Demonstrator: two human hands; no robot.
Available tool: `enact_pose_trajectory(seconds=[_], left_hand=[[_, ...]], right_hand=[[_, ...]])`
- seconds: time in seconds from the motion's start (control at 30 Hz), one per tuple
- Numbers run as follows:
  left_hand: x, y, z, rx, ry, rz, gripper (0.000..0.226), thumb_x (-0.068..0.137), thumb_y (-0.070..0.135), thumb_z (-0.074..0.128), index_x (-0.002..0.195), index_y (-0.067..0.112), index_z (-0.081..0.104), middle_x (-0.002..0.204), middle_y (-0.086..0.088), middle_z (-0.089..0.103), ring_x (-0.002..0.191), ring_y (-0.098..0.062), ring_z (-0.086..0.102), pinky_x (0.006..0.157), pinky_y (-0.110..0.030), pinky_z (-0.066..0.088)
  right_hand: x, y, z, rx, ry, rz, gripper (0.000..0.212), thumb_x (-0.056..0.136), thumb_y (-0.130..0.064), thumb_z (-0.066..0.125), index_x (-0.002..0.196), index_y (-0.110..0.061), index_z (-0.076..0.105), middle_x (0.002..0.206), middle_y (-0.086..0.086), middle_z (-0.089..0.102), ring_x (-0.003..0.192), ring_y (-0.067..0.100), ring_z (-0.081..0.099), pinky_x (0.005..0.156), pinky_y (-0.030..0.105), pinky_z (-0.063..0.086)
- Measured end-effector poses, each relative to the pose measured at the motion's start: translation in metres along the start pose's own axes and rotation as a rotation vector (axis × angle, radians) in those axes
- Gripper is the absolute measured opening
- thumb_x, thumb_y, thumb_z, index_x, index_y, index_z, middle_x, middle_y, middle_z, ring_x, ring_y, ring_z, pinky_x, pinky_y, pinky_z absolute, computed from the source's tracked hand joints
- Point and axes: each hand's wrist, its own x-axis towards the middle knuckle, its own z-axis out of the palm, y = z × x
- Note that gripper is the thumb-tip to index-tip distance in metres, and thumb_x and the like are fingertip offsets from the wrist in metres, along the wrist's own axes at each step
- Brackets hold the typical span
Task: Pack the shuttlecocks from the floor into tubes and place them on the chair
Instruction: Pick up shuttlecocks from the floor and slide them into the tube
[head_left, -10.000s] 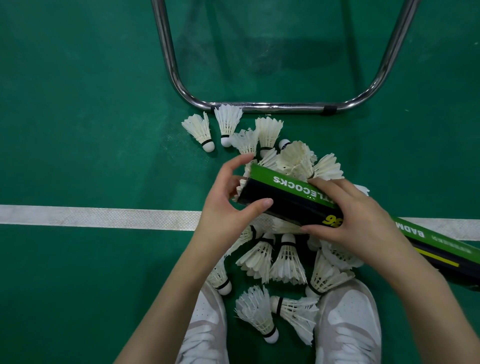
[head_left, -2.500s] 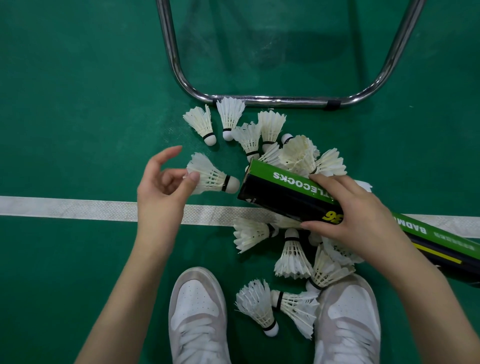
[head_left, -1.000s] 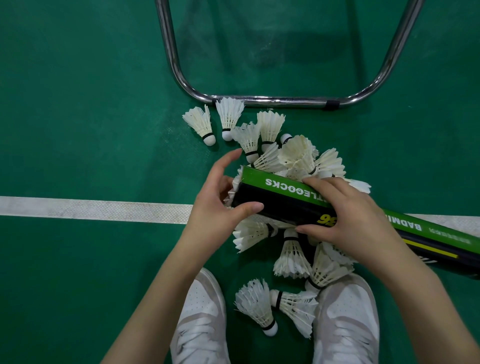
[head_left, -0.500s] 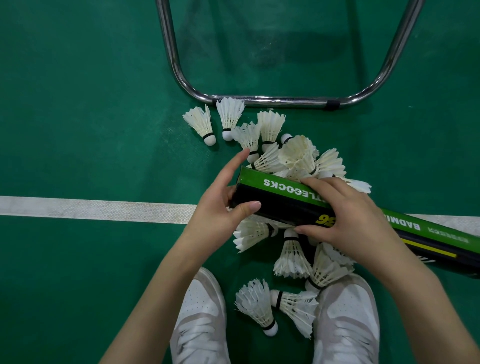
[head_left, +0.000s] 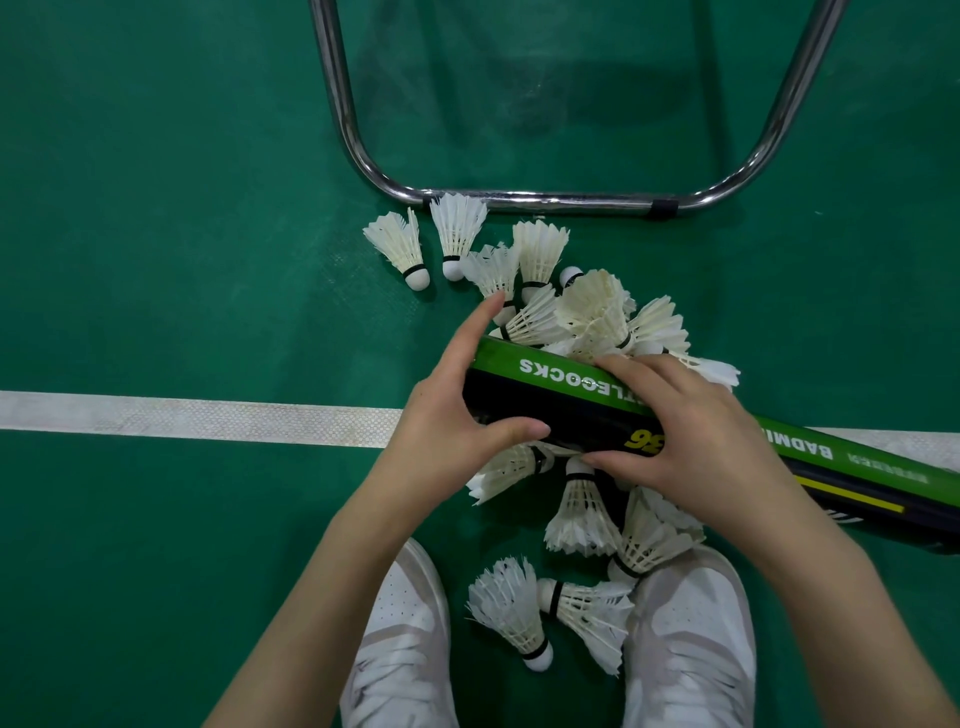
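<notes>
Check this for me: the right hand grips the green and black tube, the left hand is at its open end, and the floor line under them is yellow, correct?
Not quite: the floor line is white, not yellow, as the head view shows. The rest holds: the right hand grips the green and black tube, and the left hand is at its open end.

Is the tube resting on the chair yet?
No, the tube is held over the pile of shuttlecocks by the left hand and right hand, in front of the chair frame.
</notes>
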Motion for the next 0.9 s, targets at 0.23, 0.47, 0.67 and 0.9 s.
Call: enact_pose_trajectory(seconds=[0.23, 0.47, 0.67, 0.9], left_hand=[[0.002, -0.002, -0.001, -0.011, 0.027, -0.020, 0.105, 0.066, 0.011, 0.085, 0.140, 0.053, 0.024, 0.101, 0.015, 0.065, 0.098, 0.006, 0.060, 0.085, -0.005, 0.043], [0.003, -0.004, -0.001, -0.069, -0.024, -0.013, 0.102, 0.072, 0.007, 0.080, 0.139, 0.054, 0.019, 0.118, 0.013, 0.060, 0.107, 0.006, 0.057, 0.087, -0.006, 0.043], [0.001, -0.006, -0.002, -0.063, -0.012, 0.024, 0.094, 0.072, 0.012, 0.081, 0.131, 0.061, 0.028, 0.116, 0.008, 0.063, 0.108, -0.003, 0.060, 0.095, -0.018, 0.046], [0.000, -0.014, 0.000, -0.030, 0.077, -0.007, 0.090, 0.066, 0.022, 0.083, 0.136, 0.048, 0.033, 0.111, 0.026, 0.058, 0.105, 0.009, 0.057, 0.089, -0.008, 0.044]], right_hand=[[-0.001, 0.001, -0.001, 0.018, 0.006, -0.008, 0.077, 0.071, -0.055, 0.065, 0.138, -0.038, 0.030, 0.131, -0.011, 0.041, 0.117, 0.014, 0.041, 0.097, 0.031, 0.030], [-0.001, 0.001, 0.000, 0.020, -0.001, -0.012, 0.077, 0.071, -0.056, 0.064, 0.137, -0.041, 0.030, 0.130, -0.012, 0.041, 0.116, 0.013, 0.042, 0.097, 0.032, 0.031], [0.000, 0.000, 0.000, 0.019, 0.002, -0.012, 0.077, 0.071, -0.055, 0.066, 0.137, -0.040, 0.031, 0.128, -0.012, 0.042, 0.115, 0.012, 0.042, 0.096, 0.031, 0.032], [0.000, -0.003, 0.001, -0.008, -0.003, -0.002, 0.078, 0.073, -0.057, 0.063, 0.140, -0.039, 0.026, 0.131, -0.011, 0.040, 0.116, 0.013, 0.039, 0.096, 0.030, 0.030]])
